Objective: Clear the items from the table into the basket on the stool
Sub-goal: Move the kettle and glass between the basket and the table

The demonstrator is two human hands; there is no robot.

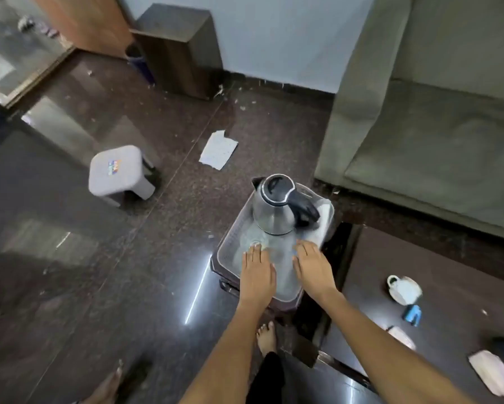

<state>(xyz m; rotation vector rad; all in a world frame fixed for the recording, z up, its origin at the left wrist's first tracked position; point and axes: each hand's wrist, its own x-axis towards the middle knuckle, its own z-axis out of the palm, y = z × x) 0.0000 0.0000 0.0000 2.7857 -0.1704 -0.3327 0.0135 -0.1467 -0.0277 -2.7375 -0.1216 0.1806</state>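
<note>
A grey plastic basket (226,249) sits on a dark stool (224,279) in the middle of the view. A steel kettle (277,205) with a black handle stands upright in the basket's far half. My left hand (256,271) and my right hand (313,266) reach into the basket's near half, fingers extended, on either side of a clear glassy item (279,252) whose shape is too blurred to tell. On the dark table (434,287) at the right lie a white cup on a saucer (403,290), a small blue object (412,314) and pale cloths (492,371).
A green sofa (419,126) fills the right back. A small grey stool (119,173) stands on the floor at left, a torn paper (218,150) beyond the basket, a dark wooden box (180,51) by the wall. My bare foot (266,338) is below the stool.
</note>
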